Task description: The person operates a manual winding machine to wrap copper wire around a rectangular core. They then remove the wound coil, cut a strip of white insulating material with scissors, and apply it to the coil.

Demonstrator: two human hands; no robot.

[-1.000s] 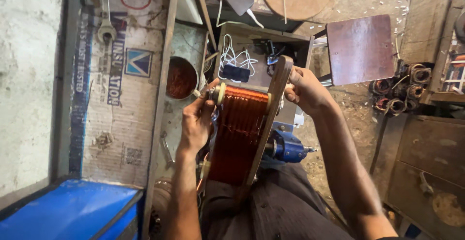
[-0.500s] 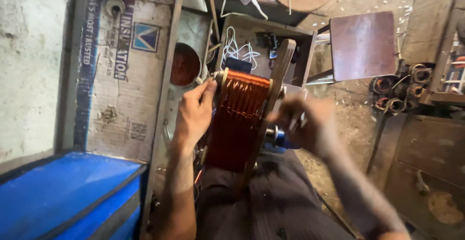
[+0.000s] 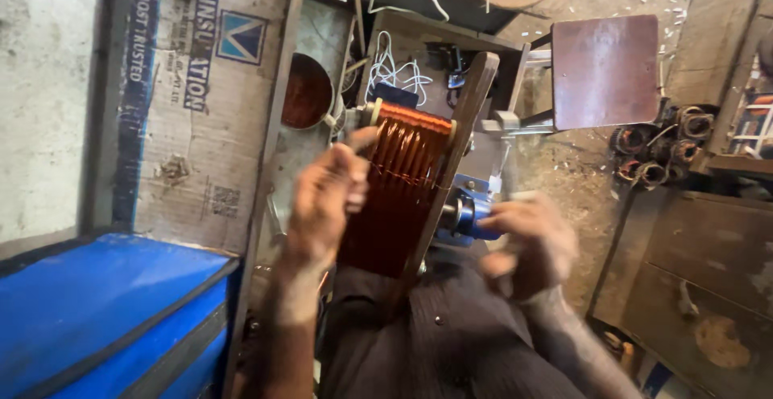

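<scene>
Head view: a blue box (image 3: 97, 310) fills the lower left, cardboard (image 3: 201, 109) beyond it. Centre, a copper coil (image 3: 398, 190) on a wooden former (image 3: 451, 165) runs lengthwise away from the lap. Left hand (image 3: 326, 198) is nearer, fingers curled onto the coil's left face. Right hand (image 3: 527, 242), blurred, sits by the blue crank (image 3: 463, 214); its grip I cannot tell. Open floor lies right.

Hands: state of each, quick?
Left hand: fingers curled against the copper wire coil, grip unclear.
Right hand: blurred beside the blue winder hub; cannot tell.
</scene>
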